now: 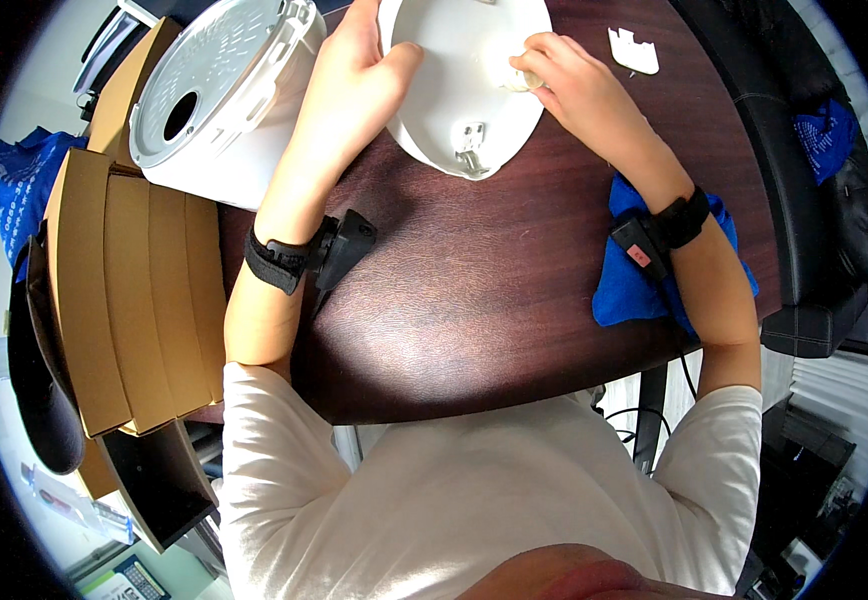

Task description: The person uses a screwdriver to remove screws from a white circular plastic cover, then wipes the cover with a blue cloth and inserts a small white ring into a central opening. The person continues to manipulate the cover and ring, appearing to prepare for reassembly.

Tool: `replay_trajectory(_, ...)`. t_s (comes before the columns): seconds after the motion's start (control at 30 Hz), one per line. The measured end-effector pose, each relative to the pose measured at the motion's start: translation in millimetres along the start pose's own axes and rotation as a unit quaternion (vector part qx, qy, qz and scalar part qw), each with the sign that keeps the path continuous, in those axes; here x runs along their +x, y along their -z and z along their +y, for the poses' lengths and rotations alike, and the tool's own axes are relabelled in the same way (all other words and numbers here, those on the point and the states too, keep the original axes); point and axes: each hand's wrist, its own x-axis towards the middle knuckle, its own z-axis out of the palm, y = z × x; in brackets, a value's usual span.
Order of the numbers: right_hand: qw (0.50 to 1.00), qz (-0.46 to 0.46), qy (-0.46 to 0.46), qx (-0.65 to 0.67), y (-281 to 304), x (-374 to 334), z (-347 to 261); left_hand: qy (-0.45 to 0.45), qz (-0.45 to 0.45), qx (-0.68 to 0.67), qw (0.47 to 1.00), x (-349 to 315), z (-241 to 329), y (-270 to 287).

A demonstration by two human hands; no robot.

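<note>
A white, oval, bowl-shaped plastic cover (434, 90) is held at the far middle of the table, its hollow inside facing up. My left hand (369, 65) grips its left rim, the thumb over the edge and the other fingers partly hidden. At its right side, my right hand (569, 80) is closed in a pinch on a small pale piece that I cannot make out, against the cover's inner wall. A small metal fitting (469, 150) shows inside the cover's near end. Black straps with small devices sit on both wrists.
A white appliance housing (224, 90) with a vented grey face stands at the left, by stacked brown cardboard boxes (134, 290). A small white plastic piece (634, 52) lies at the far right. Blue cloth (624, 280) lies under my right forearm. A black sofa borders the table's right.
</note>
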Motion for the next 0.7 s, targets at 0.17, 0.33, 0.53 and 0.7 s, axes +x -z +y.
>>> replay_trajectory(0.17,0.994,0.0,-0.067,0.086,-8.3,-3.8,6.7,0.006,0.006,0.004,1.0,0.1,2.3,-1.2)
replay_trajectory(0.33,0.98,-0.023,-0.13,0.15,-7.1,-5.6,7.7,0.001,0.001,0.009,1.0,0.2,1.7,0.3)
replay_trajectory(0.53,0.996,0.008,-0.043,0.078,-8.4,-3.7,8.5,-0.009,0.007,-0.007,1.0,-1.2,-0.1,-0.6)
replay_trajectory(0.7,0.986,-0.017,-0.091,0.139,-5.9,-3.6,7.7,0.0,-0.001,-0.001,1.0,0.3,-1.0,0.6)
